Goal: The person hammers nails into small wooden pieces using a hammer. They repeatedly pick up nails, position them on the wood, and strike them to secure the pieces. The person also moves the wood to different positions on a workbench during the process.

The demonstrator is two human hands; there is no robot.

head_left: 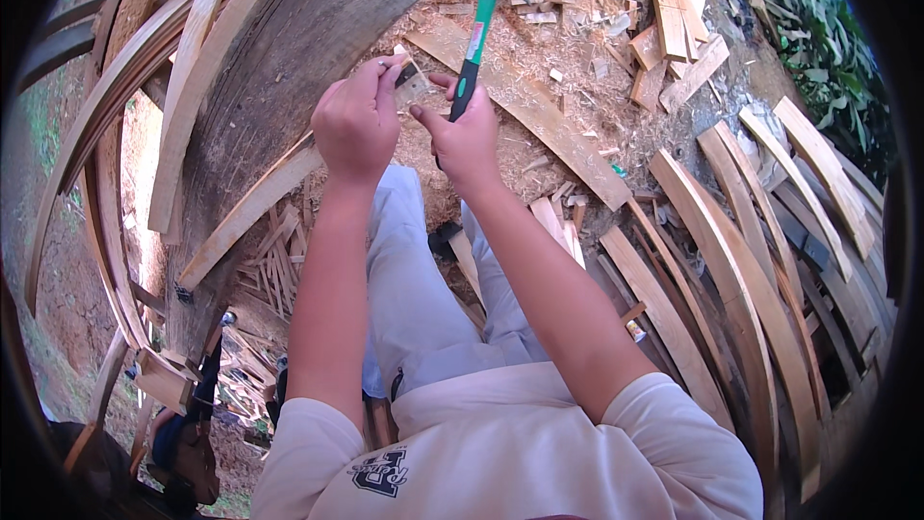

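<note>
Hammer [478, 34], head to the far side, is in your right hand [469, 133], fingers closed round its handle. Your left hand [359, 120], just beside it, has its fingers bent at a small clear piece [414, 87]; I cannot tell whether they grip it. Farther, a plank [549, 125] lies among shavings [525, 58]; offcuts [650, 48] lie scattered at far right.

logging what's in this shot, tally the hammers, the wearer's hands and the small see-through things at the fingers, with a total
Hammer: 1
Left hand and right hand: 2
Small see-through thing: 1
Total: 4
</note>
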